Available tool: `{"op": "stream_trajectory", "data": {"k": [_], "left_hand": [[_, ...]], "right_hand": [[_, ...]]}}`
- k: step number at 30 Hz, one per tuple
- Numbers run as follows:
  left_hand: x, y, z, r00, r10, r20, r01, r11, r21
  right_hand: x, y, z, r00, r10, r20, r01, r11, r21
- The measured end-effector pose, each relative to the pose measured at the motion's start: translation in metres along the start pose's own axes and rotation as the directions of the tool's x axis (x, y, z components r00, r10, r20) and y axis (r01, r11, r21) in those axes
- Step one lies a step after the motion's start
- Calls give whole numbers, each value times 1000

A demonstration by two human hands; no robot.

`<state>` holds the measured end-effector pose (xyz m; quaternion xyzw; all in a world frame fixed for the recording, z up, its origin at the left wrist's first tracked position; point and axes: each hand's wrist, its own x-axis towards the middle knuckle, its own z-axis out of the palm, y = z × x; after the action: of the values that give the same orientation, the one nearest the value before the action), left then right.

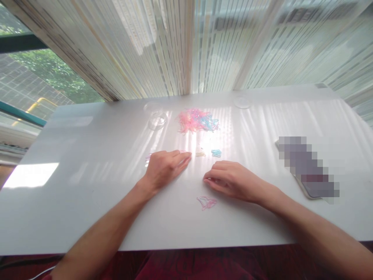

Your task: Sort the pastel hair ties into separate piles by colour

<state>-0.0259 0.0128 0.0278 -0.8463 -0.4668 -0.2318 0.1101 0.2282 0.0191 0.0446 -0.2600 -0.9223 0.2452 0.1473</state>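
My left hand (pixel 166 167) rests on the white table (pixel 99 210) with its thumb and index finger together at the tips. Whatever they may hold cannot be made out. Just behind these fingers a bit of pink bands (pixel 182 151) shows, and a purple bunch (pixel 148 157) is partly covered by the hand. My right hand (pixel 229 179) is curled, thumb and fingertips closed; anything between them is hidden. In front of it lies a loose group of pink rubber bands (pixel 207 202). Small yellow (pixel 201 154) and blue bunches of bands (pixel 216 153) lie beyond the hands.
A large pile of mixed pink and blue bands (pixel 198 120) lies farther back. Clear round dishes (pixel 157 121) stand left of it, and another clear round piece (pixel 242 102) lies to the right. A pixelated phone-like object (pixel 309 169) lies at right. Striped curtains (pixel 163 50) hang behind.
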Motion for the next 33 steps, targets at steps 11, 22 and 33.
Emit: {"op": "stream_trajectory", "data": {"k": [11,22,33], "left_hand": [[1,-3,1,1000,28,-7,-28,999,36],[2,-6,-5,1000,-20,13,21,999,-44],[1,-10,-16,995,-70,67,69,997,17]], "right_hand": [[1,-1,-1,1000,-10,-11,10,1000,0],[1,0,0,1000,-3,-3,3,1000,4],[0,1,0,1000,-7,-4,7,1000,1]]}}
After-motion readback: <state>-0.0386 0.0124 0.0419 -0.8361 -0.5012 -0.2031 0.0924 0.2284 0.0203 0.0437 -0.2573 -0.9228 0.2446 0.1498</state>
